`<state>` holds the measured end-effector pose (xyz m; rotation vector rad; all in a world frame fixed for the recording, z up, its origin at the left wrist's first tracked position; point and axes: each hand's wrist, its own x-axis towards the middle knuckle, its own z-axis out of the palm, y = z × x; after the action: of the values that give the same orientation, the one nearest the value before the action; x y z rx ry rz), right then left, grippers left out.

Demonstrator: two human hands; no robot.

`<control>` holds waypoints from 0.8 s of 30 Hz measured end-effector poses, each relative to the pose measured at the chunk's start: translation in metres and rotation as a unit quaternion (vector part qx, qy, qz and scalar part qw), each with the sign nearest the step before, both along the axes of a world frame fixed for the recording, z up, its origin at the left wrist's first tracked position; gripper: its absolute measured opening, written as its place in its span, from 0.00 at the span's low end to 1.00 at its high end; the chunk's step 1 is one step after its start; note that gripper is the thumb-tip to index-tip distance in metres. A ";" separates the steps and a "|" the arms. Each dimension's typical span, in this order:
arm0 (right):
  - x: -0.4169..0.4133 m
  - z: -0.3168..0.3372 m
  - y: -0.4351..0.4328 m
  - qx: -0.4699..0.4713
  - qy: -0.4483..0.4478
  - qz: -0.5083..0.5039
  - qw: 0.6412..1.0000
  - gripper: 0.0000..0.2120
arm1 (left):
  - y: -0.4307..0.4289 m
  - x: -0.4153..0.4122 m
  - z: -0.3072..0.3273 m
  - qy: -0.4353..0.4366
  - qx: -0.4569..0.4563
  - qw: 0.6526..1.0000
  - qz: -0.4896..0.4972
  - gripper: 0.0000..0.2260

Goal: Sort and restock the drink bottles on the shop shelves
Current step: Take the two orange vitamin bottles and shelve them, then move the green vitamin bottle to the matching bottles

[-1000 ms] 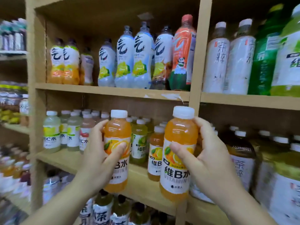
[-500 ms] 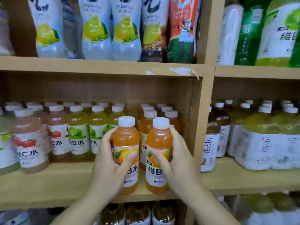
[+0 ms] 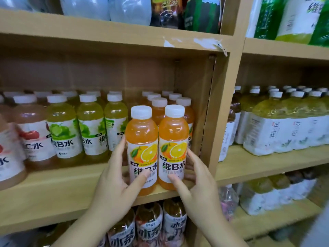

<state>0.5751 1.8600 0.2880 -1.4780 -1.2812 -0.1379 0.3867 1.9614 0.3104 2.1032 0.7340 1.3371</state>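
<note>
Middle wooden shelf (image 3: 53, 196), left to right.

Far left end: pink-drink plastic bottles (image 3: 31, 132), white caps, red-fruit labels, stood upright in rows. Next along: yellow-green plastic bottles (image 3: 63, 132), white caps, lime labels, three across the front with more behind.

Left hand (image 3: 114, 184) is raised from below the shelf's front edge. Its fingers (image 3: 122, 145) are wrapped round the far side of the left orange bottle (image 3: 141, 139) (clear plastic, white cap, orange-slice label), with the thumb laid across the label front. The bottle is grasped.

Right orange bottle (image 3: 173, 138), same type, is held upright and touches the first, side by side. Right hand (image 3: 197, 186) is curled round its right side, thumb on the label. This bottle is also grasped.

Both bases are seen at the shelf's front edge, near its right end. Whether they rest on the board cannot be told. Rear orange bottles (image 3: 159, 107) are lined up directly behind.

The bay is closed just right of them by a light wooden upright (image 3: 222, 113). Beyond it, shrink-wrapped packs of yellow-green tea bottles (image 3: 277, 132) are set on the neighbouring shelf.
</note>
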 end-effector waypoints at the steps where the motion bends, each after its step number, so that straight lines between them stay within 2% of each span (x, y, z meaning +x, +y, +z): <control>1: 0.001 0.000 0.000 0.012 -0.025 -0.024 0.999 0.32 | 0.000 0.003 0.002 0.005 0.000 1.000 -0.006 0.40; 3: 0.003 0.003 -0.003 0.039 -0.096 -0.097 0.990 0.32 | -0.001 0.008 0.004 0.009 -0.005 1.000 -0.013 0.41; 5: 0.009 0.007 -0.006 0.077 -0.172 -0.186 0.964 0.32 | -0.002 0.013 0.006 0.003 -0.012 1.000 -0.018 0.40; 7: 0.013 0.011 -0.009 0.099 -0.192 -0.255 0.943 0.30 | 0.000 0.019 0.007 0.005 -0.012 1.000 -0.020 0.41; 8: 0.015 0.011 -0.009 0.100 -0.183 -0.260 0.943 0.29 | 0.001 0.022 0.006 0.010 -0.011 1.000 -0.017 0.42; 10: 0.017 0.011 -0.009 0.088 -0.128 -0.199 0.968 0.28 | 0.003 0.028 0.007 0.024 -0.010 1.000 -0.009 0.43; 12: 0.020 0.009 -0.009 0.057 -0.029 -0.103 0.993 0.31 | 0.002 0.034 0.009 0.036 -0.007 0.999 0.003 0.43; 14: 0.024 0.009 -0.009 0.034 0.027 -0.059 0.997 0.32 | 0.000 0.040 0.010 0.046 0.002 0.999 0.015 0.44; 24: 0.030 0.008 -0.011 0.009 0.018 -0.042 0.999 0.34 | -0.008 0.050 0.009 0.031 -0.008 0.999 -0.002 0.44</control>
<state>0.6051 1.8492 0.2962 -1.5139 -1.1863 -0.1761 0.4364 1.9531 0.3194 2.1417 0.7642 1.2648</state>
